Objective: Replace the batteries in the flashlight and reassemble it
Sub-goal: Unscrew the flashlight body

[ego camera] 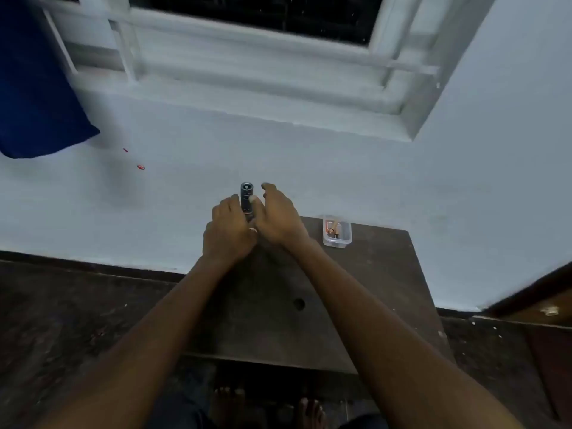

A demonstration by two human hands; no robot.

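Up above the far edge of the table, the flashlight stands nearly upright between both hands, its round end toward the camera; the left hand grips its lower body, fingers curled round it, a ring showing near the knuckles; the right hand lies just beside it, thumb tip against the barrel, the other fingers loosely bent and off it, holding nothing. On the table's far right corner sits a clear box with small items inside, too blurred to name; a round hole marks the tabletop nearer the person. Blue cloth hangs at upper left beside the window; bare feet show below the table.
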